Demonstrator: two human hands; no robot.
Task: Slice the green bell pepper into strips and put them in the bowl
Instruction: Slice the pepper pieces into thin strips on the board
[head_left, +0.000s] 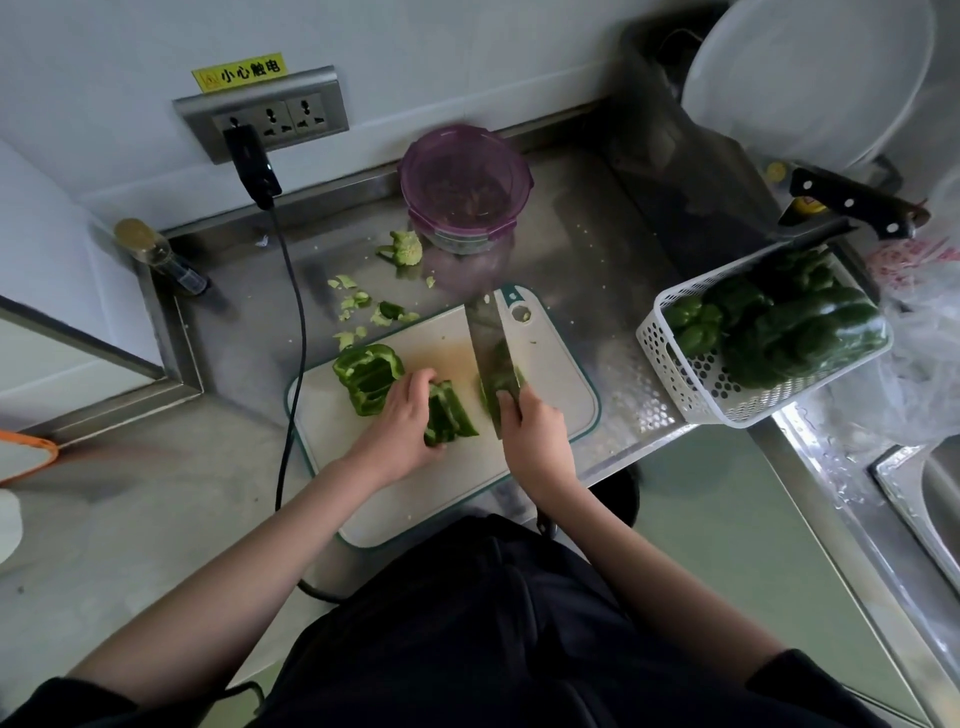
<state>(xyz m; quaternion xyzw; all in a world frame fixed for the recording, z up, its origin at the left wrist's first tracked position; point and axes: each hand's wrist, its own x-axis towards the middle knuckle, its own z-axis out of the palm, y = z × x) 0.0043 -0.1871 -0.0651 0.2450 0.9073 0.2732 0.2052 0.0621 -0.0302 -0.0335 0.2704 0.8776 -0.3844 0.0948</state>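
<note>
A white cutting board (561, 384) with a green rim lies on the steel counter. My left hand (402, 423) grips a bunch of green pepper strips (452, 413) near the board's middle. To its left lies a larger uncut pepper piece (366, 374). My right hand (535, 434) grips the handle of a cleaver (488, 343), whose blade stands on the board just right of the strips, with some pepper strips (514, 379) on its far side. The purple-tinted bowl (465, 187) stands at the back of the counter, beyond the board.
Pepper core and scraps (402, 248) lie between board and bowl. A white basket (691, 379) of whole green peppers sits at right, a second knife (852, 205) above it. A black plug and cable (288, 332) run down left of the board. A sink (935, 499) is at far right.
</note>
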